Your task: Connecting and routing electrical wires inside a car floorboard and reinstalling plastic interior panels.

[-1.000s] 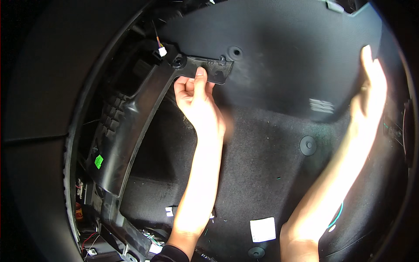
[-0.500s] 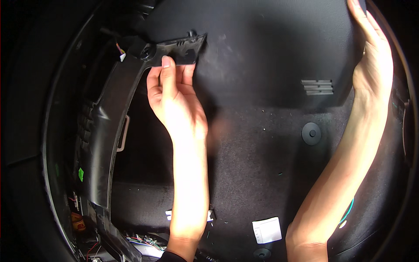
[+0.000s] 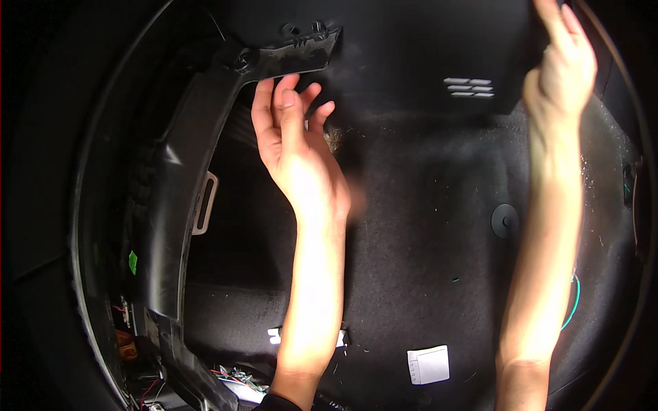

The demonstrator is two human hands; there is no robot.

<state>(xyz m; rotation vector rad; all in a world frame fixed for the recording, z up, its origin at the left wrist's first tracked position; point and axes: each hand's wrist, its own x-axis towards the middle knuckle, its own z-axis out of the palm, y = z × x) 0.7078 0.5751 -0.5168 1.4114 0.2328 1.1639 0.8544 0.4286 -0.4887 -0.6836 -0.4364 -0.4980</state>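
A long curved black plastic trim piece [image 3: 168, 226] runs down the left side, its upper arm bending right and ending in a pointed tip. Just below that arm is my left hand [image 3: 295, 133], palm up with its fingers spread; the fingertips reach the trim's lower edge, and whether they touch it I cannot tell. At the top, a broad black panel [image 3: 404, 58] with a slotted vent spans the view. My right hand [image 3: 565, 72] is raised at its right edge and grips it, with the fingertips partly cut off by the frame.
Dark carpet [image 3: 397, 274] lies below, with small debris and a white square piece [image 3: 428, 364]. A round black disc [image 3: 505, 220] sits at the right, near a green wire [image 3: 574, 305]. Loose wires [image 3: 236, 378] gather at the lower left.
The black panel has risen with my right hand at its edge, showing more carpet beneath. My left hand has let go of the trim's arm and spread its fingers below it.
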